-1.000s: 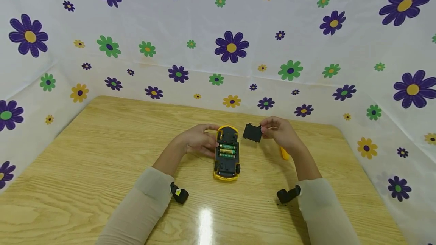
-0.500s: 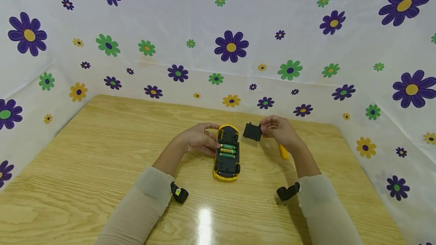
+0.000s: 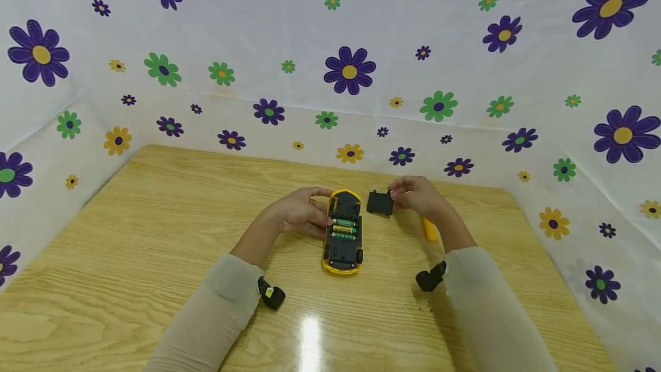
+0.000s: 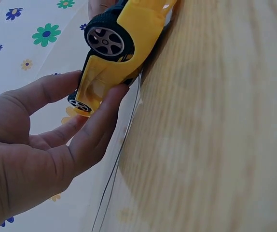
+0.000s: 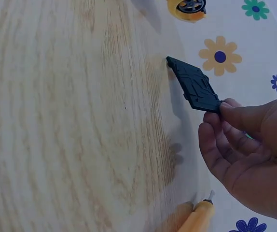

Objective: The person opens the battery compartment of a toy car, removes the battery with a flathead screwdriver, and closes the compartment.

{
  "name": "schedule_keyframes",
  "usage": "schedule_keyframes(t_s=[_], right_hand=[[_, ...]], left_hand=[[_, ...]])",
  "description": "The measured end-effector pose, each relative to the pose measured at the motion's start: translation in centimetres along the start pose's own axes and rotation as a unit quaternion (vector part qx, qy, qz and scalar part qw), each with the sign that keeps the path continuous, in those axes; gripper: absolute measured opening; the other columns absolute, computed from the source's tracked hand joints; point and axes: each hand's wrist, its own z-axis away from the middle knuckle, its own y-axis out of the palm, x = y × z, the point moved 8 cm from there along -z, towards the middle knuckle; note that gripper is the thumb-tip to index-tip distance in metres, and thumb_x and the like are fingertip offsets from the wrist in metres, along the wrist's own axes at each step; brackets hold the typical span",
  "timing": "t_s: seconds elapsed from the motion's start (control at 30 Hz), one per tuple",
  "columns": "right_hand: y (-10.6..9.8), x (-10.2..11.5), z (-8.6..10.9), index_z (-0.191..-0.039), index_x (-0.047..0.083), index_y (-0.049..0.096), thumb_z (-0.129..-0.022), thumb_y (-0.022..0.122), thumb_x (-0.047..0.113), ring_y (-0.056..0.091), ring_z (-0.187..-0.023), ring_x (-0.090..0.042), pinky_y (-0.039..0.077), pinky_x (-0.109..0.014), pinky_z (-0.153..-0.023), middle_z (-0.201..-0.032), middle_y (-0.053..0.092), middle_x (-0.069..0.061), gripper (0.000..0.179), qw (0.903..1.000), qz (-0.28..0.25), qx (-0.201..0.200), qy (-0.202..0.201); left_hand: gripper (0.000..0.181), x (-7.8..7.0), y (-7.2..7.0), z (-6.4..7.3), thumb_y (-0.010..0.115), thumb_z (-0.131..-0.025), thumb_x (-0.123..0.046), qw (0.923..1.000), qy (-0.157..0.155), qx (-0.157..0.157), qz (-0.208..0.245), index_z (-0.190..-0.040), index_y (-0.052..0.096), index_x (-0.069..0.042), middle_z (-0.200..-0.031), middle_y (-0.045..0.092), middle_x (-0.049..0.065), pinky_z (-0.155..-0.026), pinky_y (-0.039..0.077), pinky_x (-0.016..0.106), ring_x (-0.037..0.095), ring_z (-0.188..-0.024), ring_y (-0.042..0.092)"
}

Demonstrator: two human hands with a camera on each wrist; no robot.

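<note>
A yellow toy car [image 3: 343,254] lies upside down, its black underside facing up. Three batteries [image 3: 344,229], green and gold, fill the uncovered compartment in its middle. My left hand [image 3: 300,211] grips the car by its left side; the left wrist view shows thumb and fingers on either side of the yellow body [image 4: 145,29]. Off to the car's right, my right hand [image 3: 419,195] pinches a black battery cover [image 3: 380,202] at one edge between thumb and fingers. In the right wrist view the battery cover [image 5: 194,87] is held tilted above the table.
A screwdriver with a yellow-orange handle [image 5: 199,217] lies on the wooden table [image 3: 206,188] near my right forearm. Small dark bits [image 3: 428,306] lie on the wood below the right wrist. A white flowered cloth [image 3: 289,27] rises behind and at both sides.
My right hand has shifted slightly left with the battery cover, closer to the car, and the cover's tilt has changed a little. The left hand and car hold almost still.
</note>
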Motion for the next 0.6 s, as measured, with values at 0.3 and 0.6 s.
schedule_keyframes(t_s=[0.3, 0.6], right_hand=[[0.4, -0.2, -1.6, -0.130, -0.003, 0.062, -0.103, 0.053, -0.001, 0.063, -0.099, -0.031, 0.060, -0.039, -0.092, -0.116, 0.064, -0.021, 0.029, 0.9977, 0.061, 0.018, 0.024], [0.8, -0.4, -2.0, -0.131, -0.004, 0.061, -0.103, 0.051, -0.003, 0.064, -0.105, -0.032, 0.059, -0.040, -0.094, -0.128, 0.061, -0.025, 0.029, 0.9965, 0.054, 0.036, 0.052]], left_hand=[[0.079, -0.1, 0.0, 0.0, 0.068, -0.088, 0.014, 1.0000, 0.000, -0.003, 0.001, -0.155, 0.038, -0.014, -0.129, 0.064, 0.022, -0.085, 0.061, 0.052, 0.034, -0.098, 0.072], [0.078, 0.0, 0.0, 0.0, 0.067, -0.089, 0.014, 1.0000, -0.002, -0.001, -0.002, -0.155, 0.037, -0.015, -0.129, 0.063, 0.023, -0.085, 0.061, 0.052, 0.034, -0.099, 0.072]])
